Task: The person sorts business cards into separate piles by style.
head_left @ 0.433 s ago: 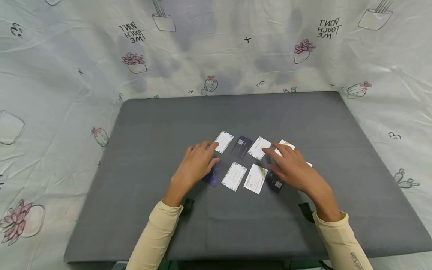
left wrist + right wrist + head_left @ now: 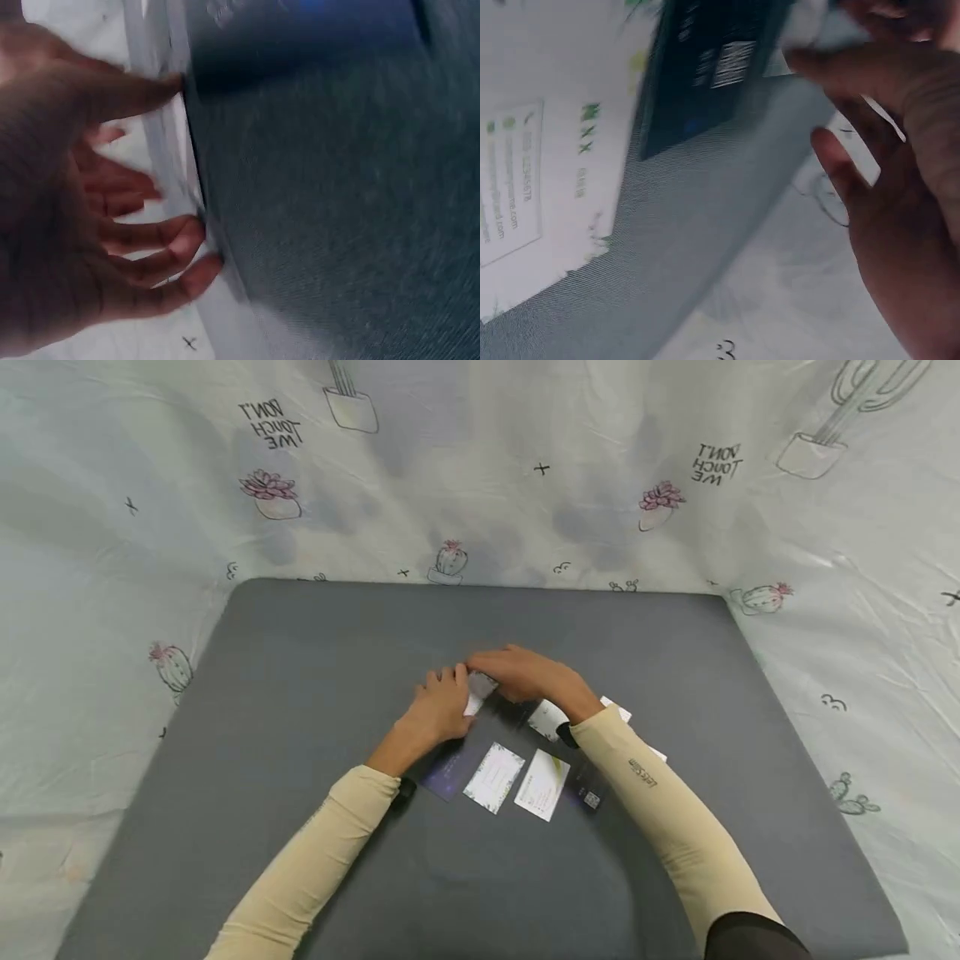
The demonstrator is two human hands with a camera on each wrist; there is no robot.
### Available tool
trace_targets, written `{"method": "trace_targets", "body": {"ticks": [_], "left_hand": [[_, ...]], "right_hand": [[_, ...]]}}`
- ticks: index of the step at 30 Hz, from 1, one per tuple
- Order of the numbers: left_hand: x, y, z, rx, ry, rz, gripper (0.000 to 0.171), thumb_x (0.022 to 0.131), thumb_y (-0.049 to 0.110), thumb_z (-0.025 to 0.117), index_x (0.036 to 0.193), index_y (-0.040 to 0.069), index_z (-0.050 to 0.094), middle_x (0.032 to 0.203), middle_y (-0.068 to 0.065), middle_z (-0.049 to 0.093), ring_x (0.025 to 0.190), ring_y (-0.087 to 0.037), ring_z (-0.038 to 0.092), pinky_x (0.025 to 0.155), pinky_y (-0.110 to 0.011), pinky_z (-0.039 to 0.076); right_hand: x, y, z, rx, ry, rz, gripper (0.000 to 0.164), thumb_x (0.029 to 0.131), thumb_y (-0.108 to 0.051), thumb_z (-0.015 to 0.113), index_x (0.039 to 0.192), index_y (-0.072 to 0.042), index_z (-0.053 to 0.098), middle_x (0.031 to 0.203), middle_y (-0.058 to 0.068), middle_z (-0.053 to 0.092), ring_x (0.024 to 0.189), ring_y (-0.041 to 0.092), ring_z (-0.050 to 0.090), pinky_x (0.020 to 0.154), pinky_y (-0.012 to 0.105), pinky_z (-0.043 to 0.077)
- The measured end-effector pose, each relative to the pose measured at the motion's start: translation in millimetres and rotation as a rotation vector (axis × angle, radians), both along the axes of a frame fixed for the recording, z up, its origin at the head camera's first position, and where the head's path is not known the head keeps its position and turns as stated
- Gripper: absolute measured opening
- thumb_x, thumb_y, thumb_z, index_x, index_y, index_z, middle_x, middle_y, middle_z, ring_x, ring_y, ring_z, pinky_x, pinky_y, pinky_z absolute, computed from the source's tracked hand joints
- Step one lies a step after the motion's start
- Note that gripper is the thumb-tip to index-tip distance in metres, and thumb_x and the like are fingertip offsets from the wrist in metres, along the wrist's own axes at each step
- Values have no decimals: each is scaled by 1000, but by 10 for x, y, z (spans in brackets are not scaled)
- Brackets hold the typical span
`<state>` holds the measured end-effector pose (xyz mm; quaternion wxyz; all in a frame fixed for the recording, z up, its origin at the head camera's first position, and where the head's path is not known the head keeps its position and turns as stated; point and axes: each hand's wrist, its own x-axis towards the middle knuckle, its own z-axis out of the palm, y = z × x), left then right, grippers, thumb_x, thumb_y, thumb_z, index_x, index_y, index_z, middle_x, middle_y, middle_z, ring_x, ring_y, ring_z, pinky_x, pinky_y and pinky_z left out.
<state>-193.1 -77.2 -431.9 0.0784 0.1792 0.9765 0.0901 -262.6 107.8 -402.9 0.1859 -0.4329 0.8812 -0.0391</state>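
At the left end of the far row, both hands meet at a white business card (image 2: 476, 695) with a leaf-patterned border. My left hand (image 2: 438, 703) holds its left side, thumb (image 2: 161, 91) at one end and curled fingers at the other. From above, my right hand (image 2: 525, 673) reaches over and pinches its far part, the thumb (image 2: 817, 64) at its edge. A dark card with a QR code (image 2: 705, 75) lies just under the right hand. Beside it is another white leafy card (image 2: 547, 720), partly covered by the right wrist.
The near row has a purple card (image 2: 448, 774), a white leafy card (image 2: 494, 777), a white card with a green corner (image 2: 542, 785) and a dark card (image 2: 588, 787). Another white card (image 2: 615, 708) shows beyond the right forearm. All lie on a grey table (image 2: 337, 643) before a patterned curtain (image 2: 480, 468).
My right hand has swung left from the right end of the rows to the far-left white card. My left hand has stayed by that card and now grips it. The head view has shifted slightly.
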Motion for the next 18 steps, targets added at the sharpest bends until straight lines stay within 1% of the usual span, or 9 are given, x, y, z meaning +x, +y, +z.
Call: {"method": "trace_targets", "body": {"ticks": [2,4,5,7,9,11,13,16,18], "left_hand": [[39,35,-82,-10,-12,-48,73,92,30,78,142,-4,37,121,-29,64,103,-47,66,84,-54,59],[47,47,-121,23,-34,-81,75,90,26,80,143,-3,36,116,-28,65,100,-46,67,80,-51,60],[37,34,-126,39,-51,-88,77,88,24,82,143,-1,35,116,-27,65,100,-45,68,80,-50,60],[-10,-42,-110,93,-89,-76,78,84,22,84,141,1,34,113,-24,67,101,-43,68,82,-49,59],[-82,-174,-59,151,-107,-74,82,80,19,86,140,0,34,110,-23,69,100,-41,69,84,-49,58],[-153,-336,16,210,-107,-86,81,79,16,86,139,-1,35,110,-23,71,103,-39,69,89,-49,56],[-216,-501,107,252,-104,-98,81,79,13,85,141,0,34,118,-22,70,106,-37,66,94,-50,53],[-272,-725,220,254,-80,-119,78,82,13,85,142,4,37,132,-17,64,117,-36,58,102,-52,45],[-285,-858,251,231,-74,-127,74,85,14,85,142,7,39,135,-13,61,120,-35,55,104,-52,40]], "right_hand": [[-18,50,-107,17,-69,13,74,97,-1,70,161,-10,36,167,12,41,155,34,40,125,59,30],[-27,89,-171,2,-131,1,78,90,-2,78,158,-8,39,162,13,47,150,35,45,123,57,35],[-44,86,-190,-15,-150,1,79,88,-2,81,155,-8,41,158,13,51,147,35,49,120,55,39],[-92,36,-202,-67,-172,12,75,83,0,84,147,-9,45,146,12,58,135,33,57,113,51,45],[-151,-51,-192,-116,-202,29,78,79,2,85,144,-9,44,134,11,60,121,30,60,105,50,48],[-205,-142,-175,-161,-208,51,86,77,2,84,150,-8,39,126,11,59,111,27,58,103,52,46],[-233,-213,-148,-206,-186,60,94,77,-1,83,156,-8,33,122,11,57,108,26,53,105,54,41],[-227,-305,-117,-276,-109,51,101,77,-9,82,162,-7,26,120,11,56,107,27,48,107,56,35],[-205,-378,-118,-316,-69,38,103,76,-13,81,163,-9,25,120,11,57,108,28,47,104,54,35]]}}
